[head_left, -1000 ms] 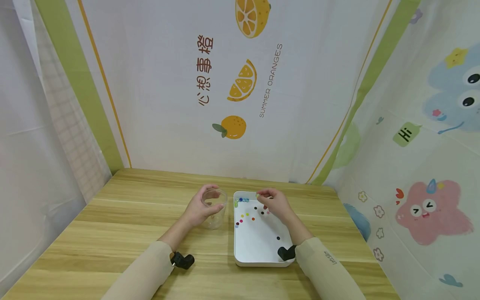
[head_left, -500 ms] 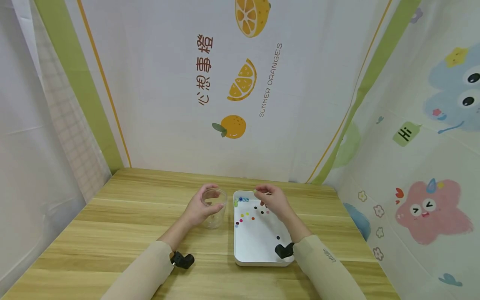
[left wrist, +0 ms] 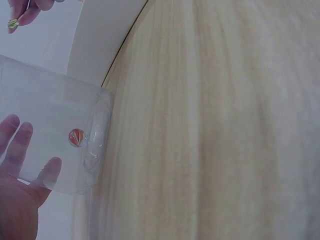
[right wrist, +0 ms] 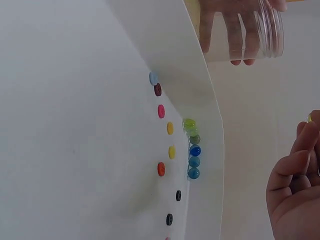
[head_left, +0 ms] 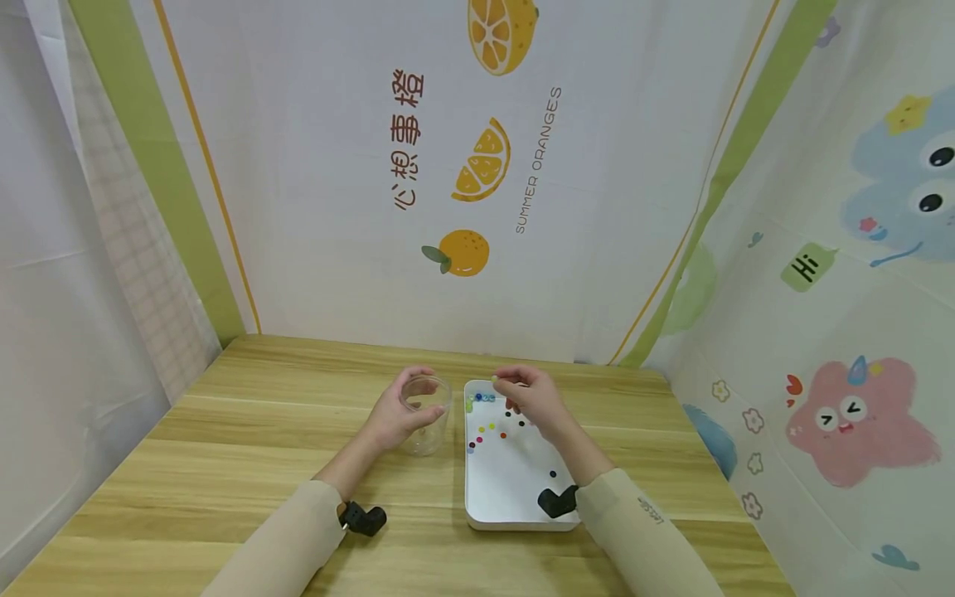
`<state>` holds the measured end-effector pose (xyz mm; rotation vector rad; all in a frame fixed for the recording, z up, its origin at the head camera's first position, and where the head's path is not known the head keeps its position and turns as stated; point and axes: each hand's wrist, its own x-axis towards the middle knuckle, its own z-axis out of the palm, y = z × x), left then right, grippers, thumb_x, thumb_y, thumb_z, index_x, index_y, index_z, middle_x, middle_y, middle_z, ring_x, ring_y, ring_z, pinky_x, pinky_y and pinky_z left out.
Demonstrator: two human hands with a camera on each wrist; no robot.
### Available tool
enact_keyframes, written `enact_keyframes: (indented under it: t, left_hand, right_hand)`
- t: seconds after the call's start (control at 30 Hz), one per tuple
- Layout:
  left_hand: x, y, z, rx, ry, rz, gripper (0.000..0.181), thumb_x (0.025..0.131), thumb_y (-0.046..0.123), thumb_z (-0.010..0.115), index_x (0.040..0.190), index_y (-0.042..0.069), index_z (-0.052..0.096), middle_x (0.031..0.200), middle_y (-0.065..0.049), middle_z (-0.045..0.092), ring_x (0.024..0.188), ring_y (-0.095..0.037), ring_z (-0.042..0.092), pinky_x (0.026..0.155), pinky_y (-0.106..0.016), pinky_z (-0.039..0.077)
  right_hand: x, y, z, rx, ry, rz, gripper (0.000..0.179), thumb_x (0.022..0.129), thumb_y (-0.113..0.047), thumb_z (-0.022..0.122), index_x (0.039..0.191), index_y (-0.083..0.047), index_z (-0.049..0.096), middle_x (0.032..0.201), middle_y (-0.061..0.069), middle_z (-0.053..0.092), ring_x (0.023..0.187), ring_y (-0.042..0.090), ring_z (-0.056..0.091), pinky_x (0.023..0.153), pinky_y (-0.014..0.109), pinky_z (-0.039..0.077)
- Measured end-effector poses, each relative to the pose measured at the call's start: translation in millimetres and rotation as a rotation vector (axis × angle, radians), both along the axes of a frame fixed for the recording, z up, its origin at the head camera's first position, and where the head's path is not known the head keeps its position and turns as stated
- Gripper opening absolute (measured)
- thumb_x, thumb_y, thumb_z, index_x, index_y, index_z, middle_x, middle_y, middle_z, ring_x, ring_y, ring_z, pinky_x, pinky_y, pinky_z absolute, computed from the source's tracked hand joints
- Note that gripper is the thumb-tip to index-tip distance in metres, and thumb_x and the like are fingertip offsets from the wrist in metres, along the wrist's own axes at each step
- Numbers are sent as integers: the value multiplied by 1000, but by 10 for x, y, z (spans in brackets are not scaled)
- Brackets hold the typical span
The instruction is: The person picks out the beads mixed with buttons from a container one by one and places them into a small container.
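Note:
My left hand (head_left: 395, 417) grips a clear plastic jar (head_left: 429, 439), fingers and thumb round its sides near the mouth. One orange-red swirled marble (left wrist: 76, 137) lies inside, near the jar's bottom. Between thumb and fingertips, my right hand (head_left: 539, 405) pinches a glass marble (left wrist: 13, 23) with a yellow-green swirl. That hand is over the far end of a white tray (head_left: 515, 493), a little right of the jar. A row of blue and green marbles (right wrist: 195, 150) rests along the tray's far wall, at its left corner.
Several small buttons lie on the tray floor, among them a red-orange button (right wrist: 161, 169), a pink button (right wrist: 161, 111) and a black button (head_left: 553, 474). The tray stands on a wooden table (head_left: 298, 414), right of the jar. Printed curtains (head_left: 336, 249) hang behind and beside the table.
My right hand has moved left along the tray's far end, toward the jar, with the marble in its fingertips. My left hand and the jar have stayed in place.

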<state>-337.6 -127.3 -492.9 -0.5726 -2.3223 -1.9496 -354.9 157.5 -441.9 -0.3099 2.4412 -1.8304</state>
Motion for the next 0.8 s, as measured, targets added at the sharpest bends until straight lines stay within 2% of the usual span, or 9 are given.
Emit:
enact_keyframes:
  t: [0.07,0.2,0.43,0.63,0.8]
  left_hand:
    - [1,-2,0,2,-2,-1,69,95,8,82,154,2,46,151,-28,63,143,-48,58,112,-54,56]
    - [3,-4,1,2,-6,-1,69,96,8,81,154,2,45,151,-28,62,143,-48,58,108,-47,56]
    - [-1,-5,-1,12,-2,-3,66,95,9,82,152,7,48,151,-28,62,142,-48,58,110,-52,56]
    - [-8,-12,-12,18,-7,-7,65,96,9,82,151,9,49,152,-27,62,143,-48,58,108,-44,56]
    - [-13,-21,-19,10,-12,-6,65,96,11,82,152,10,49,153,-26,61,143,-47,58,108,-45,56]
  right_hand:
    - [3,-29,3,-10,5,13,26,103,-17,74,128,-7,75,110,17,73,74,18,59,63,25,49]
    - [10,-85,12,-12,11,35,28,104,-17,73,130,-5,74,104,6,73,73,16,58,67,28,51]
    - [19,-168,32,-31,5,72,35,105,-17,73,135,1,70,105,8,73,71,16,55,62,24,47]
    - [29,-246,70,-17,18,77,30,104,-19,74,130,-4,74,101,3,73,70,15,57,61,25,46]
    - [13,-309,100,-20,17,88,34,103,-19,75,133,-2,73,100,0,71,72,16,58,59,22,44]
